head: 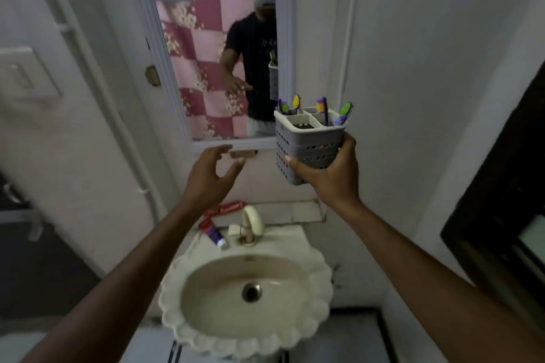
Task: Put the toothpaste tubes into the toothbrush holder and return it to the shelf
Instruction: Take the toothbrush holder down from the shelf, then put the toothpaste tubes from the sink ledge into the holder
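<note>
My right hand (330, 174) grips a grey perforated toothbrush holder (306, 144) from below, held up in front of the wall beside the mirror. Several coloured toothbrushes (323, 109) stand in its compartments. My left hand (209, 177) hovers open to the left of the holder, fingers spread, holding nothing. Below it lie two toothpaste tubes: a red one (230, 209) on the tiled shelf (298, 212) behind the basin, and a red and purple one (213, 234) on the sink rim left of the tap.
A white scalloped sink (318, 274) with a cream tap (250, 224) sits below my hands. A framed mirror (206, 68) hangs on the wall above. A white pipe (129, 141) runs down the left wall. A dark frame (501, 215) juts in at right.
</note>
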### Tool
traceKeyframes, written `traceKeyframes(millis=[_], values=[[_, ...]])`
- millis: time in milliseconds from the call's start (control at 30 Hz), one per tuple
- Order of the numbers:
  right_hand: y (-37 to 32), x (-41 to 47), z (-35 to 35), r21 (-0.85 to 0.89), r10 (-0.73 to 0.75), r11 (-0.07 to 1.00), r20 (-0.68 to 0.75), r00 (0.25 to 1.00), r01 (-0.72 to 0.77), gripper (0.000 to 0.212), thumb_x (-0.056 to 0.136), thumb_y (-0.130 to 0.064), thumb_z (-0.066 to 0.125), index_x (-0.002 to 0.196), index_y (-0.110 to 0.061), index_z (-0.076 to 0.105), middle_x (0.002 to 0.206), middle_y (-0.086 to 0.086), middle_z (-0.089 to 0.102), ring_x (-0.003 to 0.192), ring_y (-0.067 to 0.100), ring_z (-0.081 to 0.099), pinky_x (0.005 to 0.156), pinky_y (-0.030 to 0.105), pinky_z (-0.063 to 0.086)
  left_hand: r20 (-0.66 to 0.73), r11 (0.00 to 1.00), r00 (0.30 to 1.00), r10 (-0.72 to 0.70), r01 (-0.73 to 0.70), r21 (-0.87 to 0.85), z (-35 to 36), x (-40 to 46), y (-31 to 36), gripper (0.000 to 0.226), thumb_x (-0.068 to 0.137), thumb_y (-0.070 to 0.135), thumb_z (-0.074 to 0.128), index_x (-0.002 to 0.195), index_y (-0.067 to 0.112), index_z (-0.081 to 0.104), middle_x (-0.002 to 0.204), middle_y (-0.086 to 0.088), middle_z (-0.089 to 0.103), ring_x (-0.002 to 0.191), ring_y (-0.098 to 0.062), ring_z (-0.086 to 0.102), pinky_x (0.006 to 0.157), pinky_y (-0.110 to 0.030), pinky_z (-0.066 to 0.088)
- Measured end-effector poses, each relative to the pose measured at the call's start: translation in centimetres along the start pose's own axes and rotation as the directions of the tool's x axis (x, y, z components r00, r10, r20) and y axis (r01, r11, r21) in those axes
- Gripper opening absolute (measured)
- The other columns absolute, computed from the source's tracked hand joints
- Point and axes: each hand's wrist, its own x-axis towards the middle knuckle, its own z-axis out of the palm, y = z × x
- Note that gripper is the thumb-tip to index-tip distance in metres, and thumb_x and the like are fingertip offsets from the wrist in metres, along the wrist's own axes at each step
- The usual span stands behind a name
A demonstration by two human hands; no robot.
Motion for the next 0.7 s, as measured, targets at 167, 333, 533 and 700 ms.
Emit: traceKeyframes(millis=[167,333,533,700], values=[[5.7,-3.0,2.1,-0.069,0.12,0.991,0.044,0.992,-0.117,0.126,0.05,-0.071,0.099,0.151,-0.018,0.046,0.142,-0.007,0.066,0.121,0.013,0.07,0.097,0.041,0.064,0.152,0.994,0.983,-0.105,0.102,0.024,3.0,-2.2,-8.3,0.049,0.099,0.045,0.074,0.14,0.019,0.066,0.139,-0.001,0.067,0.117,-0.019,0.068,0.09,-0.037,0.057],[11.7,-5.4,5.1,-0.15,0.267,0.957,0.102,0.958,-0.25,0.117,0.058,-0.055,0.107,0.151,-0.019,0.044,0.143,-0.007,0.065,0.125,0.012,0.069,0.098,0.038,0.064,0.309,0.975,0.926,-0.216,0.185,0.127,6.3,-2.6,-17.2,0.033,0.098,0.027,0.076,0.126,0.01,0.073,0.119,-0.003,0.075,0.105,-0.027,0.073,0.089,-0.033,0.053],[17.3,-7.9,8.4,-0.248,0.406,0.892,0.071,0.911,-0.379,0.12,0.055,-0.054,0.107,0.151,-0.017,0.045,0.142,-0.004,0.066,0.124,0.014,0.069,0.094,0.029,0.063,0.519,0.906,0.834,-0.184,-0.06,0.418,9.7,-2.4,-25.9,0.022,0.099,0.029,0.068,0.119,0.024,0.075,0.129,-0.005,0.067,0.121,-0.029,0.064,0.089,-0.038,0.046],[21.6,-10.2,10.4,-0.263,0.498,0.841,0.04,0.866,-0.472,0.13,0.047,-0.074,0.101,0.152,-0.019,0.048,0.141,-0.007,0.07,0.122,0.012,0.073,0.098,0.04,0.066,0.692,0.709,0.69,-0.214,-0.377,0.595,12.2,-2.0,-30.5,0.06,0.097,0.033,0.071,0.153,0.028,0.052,0.16,-0.008,0.044,0.151,-0.031,0.039,0.122,-0.053,0.033]])
